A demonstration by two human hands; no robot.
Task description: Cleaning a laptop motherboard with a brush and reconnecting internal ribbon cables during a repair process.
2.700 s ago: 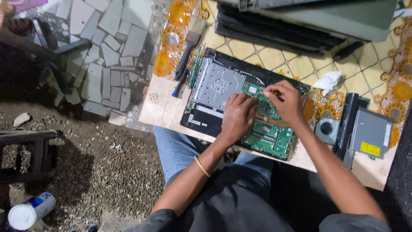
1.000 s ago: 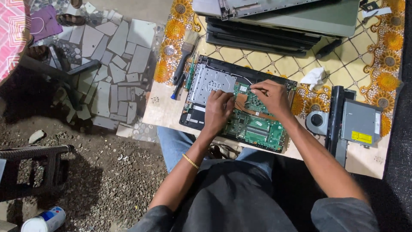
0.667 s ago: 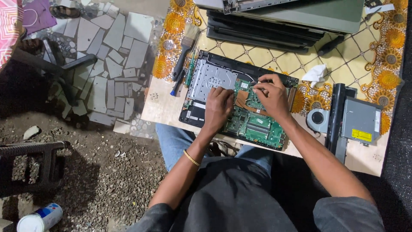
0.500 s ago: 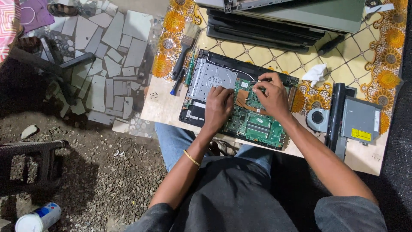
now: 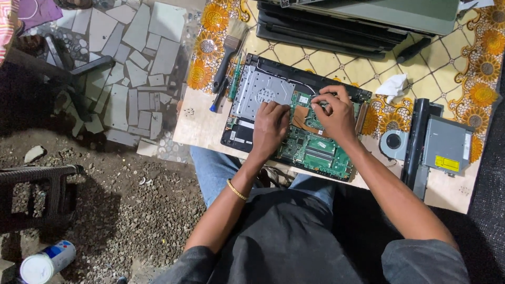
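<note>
An opened laptop base (image 5: 258, 92) lies on the table in front of me, its green circuit board (image 5: 321, 152) and a silver metal plate exposed. My left hand (image 5: 269, 129) rests flat on the board's left part, fingers bent down against it. My right hand (image 5: 332, 111) is just to its right, fingertips pinched on a small part near the board's upper edge, beside a copper-coloured strip (image 5: 300, 117). What the fingers pinch is too small to make out.
A brush (image 5: 227, 52) and screwdrivers (image 5: 231, 87) lie left of the laptop. A small fan (image 5: 392, 144), a black battery bar (image 5: 415, 142), a grey optical drive (image 5: 446, 146) and a crumpled tissue (image 5: 392, 85) lie at right. Stacked laptops (image 5: 357, 23) sit at the back. A can (image 5: 47, 260) lies on gravel.
The view has shifted slightly. Both hands stay on the circuit board, with the right fingertips working at the same spot near its upper edge.
</note>
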